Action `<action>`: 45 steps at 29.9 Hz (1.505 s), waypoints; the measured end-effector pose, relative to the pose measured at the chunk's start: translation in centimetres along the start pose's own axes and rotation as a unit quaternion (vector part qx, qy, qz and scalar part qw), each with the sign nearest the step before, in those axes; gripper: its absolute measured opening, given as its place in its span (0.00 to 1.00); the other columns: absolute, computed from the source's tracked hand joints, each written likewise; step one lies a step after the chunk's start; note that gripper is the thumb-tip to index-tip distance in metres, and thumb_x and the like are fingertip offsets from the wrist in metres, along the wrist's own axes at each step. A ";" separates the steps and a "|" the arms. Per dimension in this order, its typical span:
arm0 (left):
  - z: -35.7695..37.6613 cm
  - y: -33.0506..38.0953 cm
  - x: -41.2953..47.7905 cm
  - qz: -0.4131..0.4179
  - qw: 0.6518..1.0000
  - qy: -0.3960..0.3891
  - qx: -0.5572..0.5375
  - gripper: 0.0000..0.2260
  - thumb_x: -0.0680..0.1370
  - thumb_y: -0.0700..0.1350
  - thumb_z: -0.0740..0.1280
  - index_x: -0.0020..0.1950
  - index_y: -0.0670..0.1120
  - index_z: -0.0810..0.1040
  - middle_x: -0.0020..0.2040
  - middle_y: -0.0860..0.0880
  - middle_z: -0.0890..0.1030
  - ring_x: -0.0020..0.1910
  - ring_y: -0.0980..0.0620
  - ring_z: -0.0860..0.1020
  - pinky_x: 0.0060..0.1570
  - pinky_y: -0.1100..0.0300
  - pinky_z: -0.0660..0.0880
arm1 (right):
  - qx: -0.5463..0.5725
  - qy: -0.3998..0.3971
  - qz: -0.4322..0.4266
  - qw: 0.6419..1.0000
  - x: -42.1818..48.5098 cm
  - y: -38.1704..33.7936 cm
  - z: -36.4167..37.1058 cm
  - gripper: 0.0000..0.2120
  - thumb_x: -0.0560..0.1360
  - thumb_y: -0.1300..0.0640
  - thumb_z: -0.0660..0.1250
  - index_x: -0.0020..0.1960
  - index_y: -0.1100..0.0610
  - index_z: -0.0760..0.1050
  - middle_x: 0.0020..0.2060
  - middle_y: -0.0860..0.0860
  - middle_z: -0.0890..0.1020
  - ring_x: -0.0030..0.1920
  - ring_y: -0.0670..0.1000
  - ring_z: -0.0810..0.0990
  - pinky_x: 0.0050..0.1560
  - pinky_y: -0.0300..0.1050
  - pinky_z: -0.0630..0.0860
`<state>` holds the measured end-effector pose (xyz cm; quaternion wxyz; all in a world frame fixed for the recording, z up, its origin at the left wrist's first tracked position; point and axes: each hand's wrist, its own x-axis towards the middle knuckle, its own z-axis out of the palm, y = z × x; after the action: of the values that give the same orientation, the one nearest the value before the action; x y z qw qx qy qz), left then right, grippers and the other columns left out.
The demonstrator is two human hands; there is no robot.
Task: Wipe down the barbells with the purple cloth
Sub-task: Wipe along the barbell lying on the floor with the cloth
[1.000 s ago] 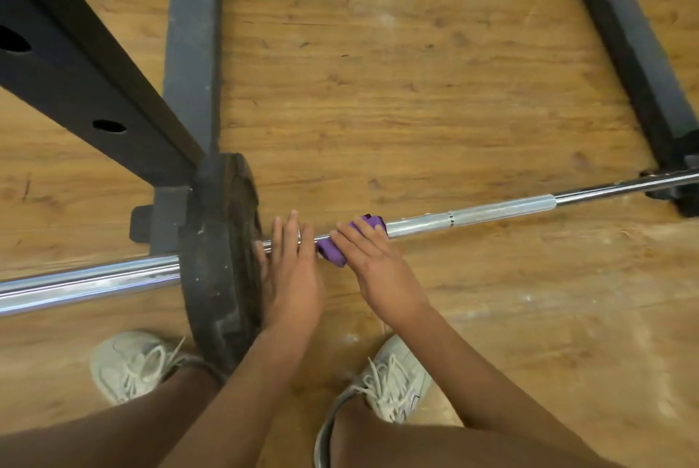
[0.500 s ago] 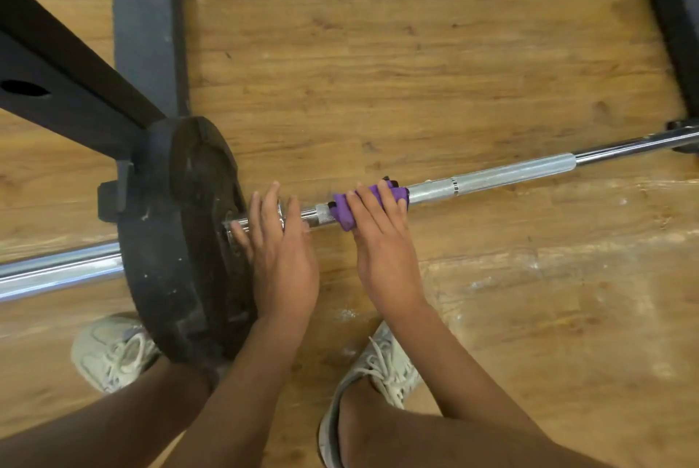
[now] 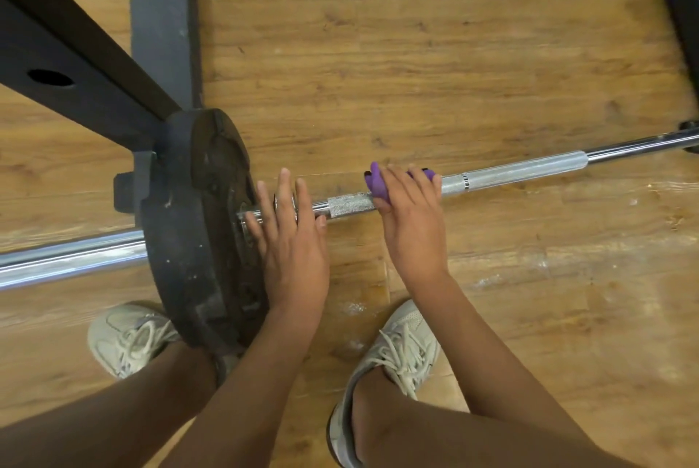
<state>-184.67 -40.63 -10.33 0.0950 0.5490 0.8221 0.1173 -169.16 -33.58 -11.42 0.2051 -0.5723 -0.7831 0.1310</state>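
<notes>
On my feed I count one chrome barbell [image 3: 522, 174] crossing a wood-plank floor [image 3: 416, 70], carrying one scuffed, round black plate [image 3: 196, 225]. The left hand [image 3: 293, 244] lies flat on the bar beside the plate, fingers straight and slightly apart. The right hand [image 3: 412, 218] has its fingers clamped on one purple cloth [image 3: 377, 184], wrapped round the knurled shaft. Two pale laced shoes [image 3: 128, 339] stand near a black steel rack [image 3: 75, 51].
</notes>
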 end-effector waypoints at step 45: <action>-0.1 0.1 -0.3 -0.003 1.000 -0.003 -0.007 0.22 0.83 0.46 0.60 0.77 0.42 0.67 0.77 0.44 0.66 0.79 0.41 0.57 0.76 0.37 0.47 | 0.059 -0.087 -0.056 0.993 -2.4 -2.0 0.1 0.21 0.82 0.58 0.60 0.75 0.56 0.70 0.71 0.51 0.73 0.77 0.58 0.62 0.80 0.56 0.45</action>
<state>-184.48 -40.86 -10.22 0.1018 0.5460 0.8228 0.1208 -170.24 -36.51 -11.03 0.1768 -0.5009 -0.8196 0.2145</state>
